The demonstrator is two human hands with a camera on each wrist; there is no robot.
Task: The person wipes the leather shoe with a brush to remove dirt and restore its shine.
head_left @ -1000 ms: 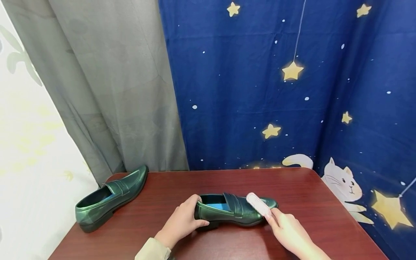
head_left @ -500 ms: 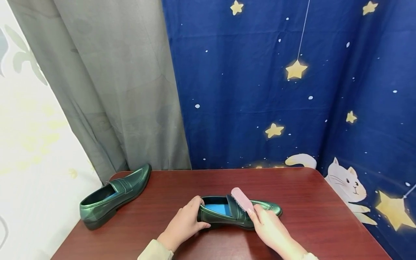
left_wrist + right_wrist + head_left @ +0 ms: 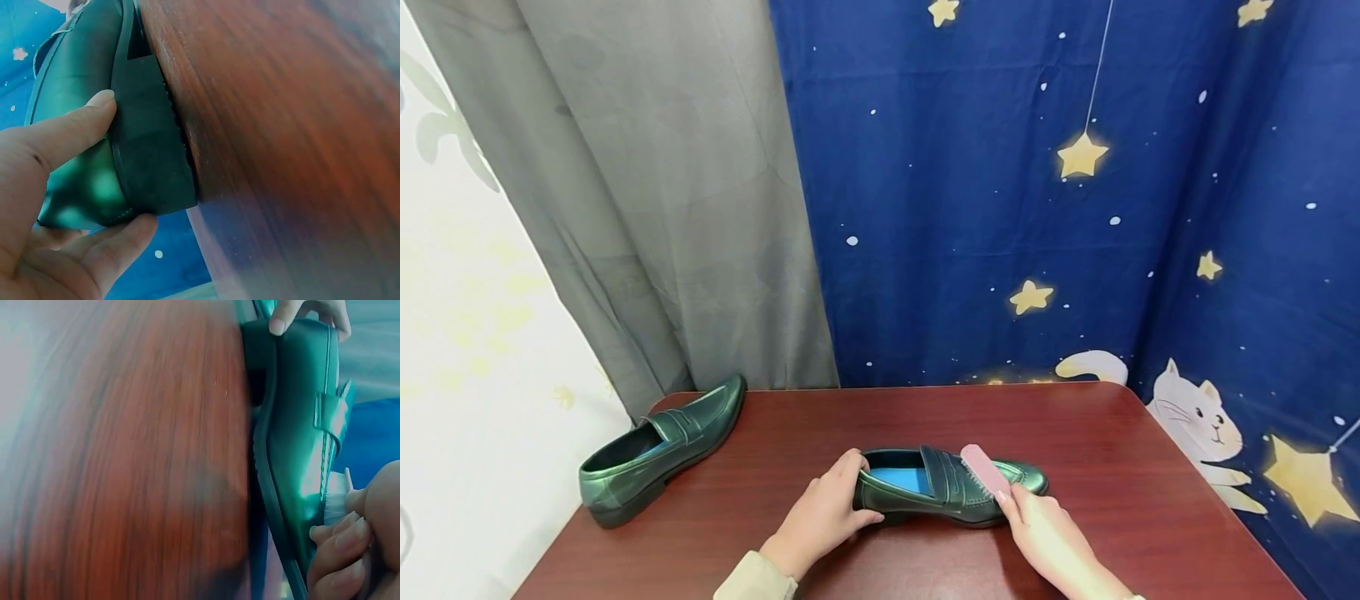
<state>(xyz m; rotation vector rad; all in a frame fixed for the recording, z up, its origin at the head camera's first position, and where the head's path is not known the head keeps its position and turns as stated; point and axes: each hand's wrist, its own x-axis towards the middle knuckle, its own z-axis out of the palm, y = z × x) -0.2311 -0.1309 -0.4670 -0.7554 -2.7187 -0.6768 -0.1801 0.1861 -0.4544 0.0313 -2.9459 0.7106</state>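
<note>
One left hand [image 3: 822, 508] grips a green shoe [image 3: 951, 502]; beyond its fingers [image 3: 128, 250], the right hand [image 3: 1047, 527] pinches a brush [image 3: 985, 471] against the shoe.

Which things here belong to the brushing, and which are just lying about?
In use:
pink brush, in the right hand
green loafer, left hand gripping its heel
table, beneath it

Not in use:
second green loafer, untouched
grey curtain and starry curtain, behind

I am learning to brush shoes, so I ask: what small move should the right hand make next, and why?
Probably, the right hand should draw the pink brush a little toward the toe. Its bristles seem to touch the held green shoe just ahead of the strap; the toe lies beyond the brush, and the left hand grips the heel end.
</note>
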